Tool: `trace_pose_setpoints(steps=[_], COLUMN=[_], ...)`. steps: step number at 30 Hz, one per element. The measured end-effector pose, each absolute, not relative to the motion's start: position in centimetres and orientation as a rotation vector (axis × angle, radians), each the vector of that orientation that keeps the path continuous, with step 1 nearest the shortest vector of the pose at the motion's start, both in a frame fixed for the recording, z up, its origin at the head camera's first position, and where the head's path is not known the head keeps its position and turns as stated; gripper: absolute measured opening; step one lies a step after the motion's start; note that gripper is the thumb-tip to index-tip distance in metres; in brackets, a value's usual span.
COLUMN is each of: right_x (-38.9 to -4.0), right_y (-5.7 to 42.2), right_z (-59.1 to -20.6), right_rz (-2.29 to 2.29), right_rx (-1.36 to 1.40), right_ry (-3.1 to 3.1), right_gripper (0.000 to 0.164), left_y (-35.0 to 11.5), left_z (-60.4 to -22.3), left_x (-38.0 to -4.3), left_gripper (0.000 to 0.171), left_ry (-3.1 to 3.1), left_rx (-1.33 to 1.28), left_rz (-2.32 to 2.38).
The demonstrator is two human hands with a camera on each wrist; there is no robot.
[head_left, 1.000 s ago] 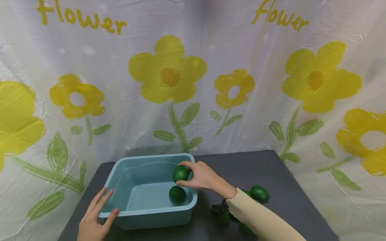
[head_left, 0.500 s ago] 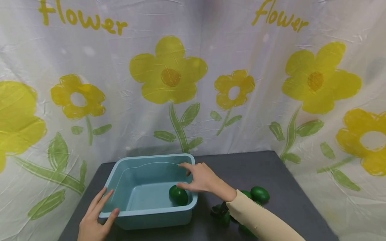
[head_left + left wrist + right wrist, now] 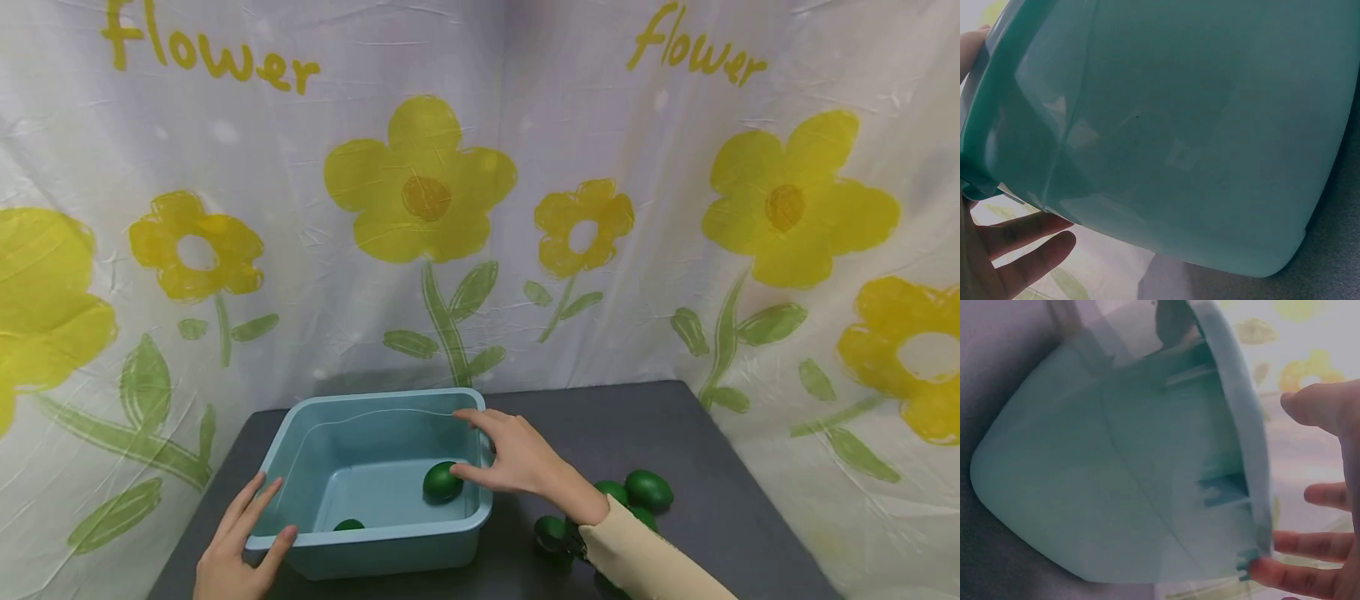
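A light blue plastic basin (image 3: 382, 537) stands on the dark table. My left hand (image 3: 238, 542) rests at its front left corner, thumb on the front rim, fingers spread along the left side; the left wrist view shows these fingers (image 3: 1038, 256) fairly straight. My right hand (image 3: 517, 454) is over the right rim, thumb and fingers apart and nothing between them. In the basin, a dark green oval fruit (image 3: 442, 482) lies close to the right thumb. Another green fruit (image 3: 349, 525) is mostly hidden behind the front wall. The right wrist view shows the basin's outer wall (image 3: 1116, 487).
Several more green fruits (image 3: 649, 490) lie in a cluster on the table (image 3: 720, 533) right of the basin, partly covered by the beige right sleeve (image 3: 652, 554). A curtain (image 3: 645, 333) printed with yellow flowers hangs behind and around the table.
The right hand has let go of the green fruit it held, and its fingers have spread. A fruit now shows at the basin's front left part. The left hand stays on the basin.
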State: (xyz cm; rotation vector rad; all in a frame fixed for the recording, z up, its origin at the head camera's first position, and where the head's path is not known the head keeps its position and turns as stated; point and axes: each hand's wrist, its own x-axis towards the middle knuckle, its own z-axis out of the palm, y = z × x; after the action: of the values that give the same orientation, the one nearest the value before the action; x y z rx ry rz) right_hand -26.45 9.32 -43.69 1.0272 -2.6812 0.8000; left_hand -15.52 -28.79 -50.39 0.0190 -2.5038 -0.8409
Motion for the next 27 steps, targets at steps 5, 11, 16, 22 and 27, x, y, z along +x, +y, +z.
trace_pose_setpoints(steps=[5,11,16,22,27], right_x=[-25.9,-25.9,-25.7,-25.4,-25.4], right_y=[10.7,13.6,16.5,19.7,22.4], right_z=[-43.4,-43.3,-43.3,-44.4,-46.1], right_rz=[0.889,0.943,0.993,1.011,1.002], right_rx=[0.925,0.741,0.631,0.539,0.416], right_ry=[-2.669,-2.629,-2.607,-2.604,-2.633], right_gripper=[0.071,0.069,0.067,0.066,0.066], left_y=[-28.7,-28.7,-28.7,-28.8,-28.8], left_z=[-50.5,-51.0,-51.0,-50.6,-50.5], left_x=[-15.5,-15.8,-15.8,-15.7,-15.6], left_gripper=[0.064,0.064,0.064,0.064,0.063], left_ry=[-2.497,-2.504,-2.498,-2.487,-2.485], left_rx=[0.015,0.018,0.017,0.011,0.018], left_rz=[-0.839,-0.839,-0.843,-0.831,-0.834])
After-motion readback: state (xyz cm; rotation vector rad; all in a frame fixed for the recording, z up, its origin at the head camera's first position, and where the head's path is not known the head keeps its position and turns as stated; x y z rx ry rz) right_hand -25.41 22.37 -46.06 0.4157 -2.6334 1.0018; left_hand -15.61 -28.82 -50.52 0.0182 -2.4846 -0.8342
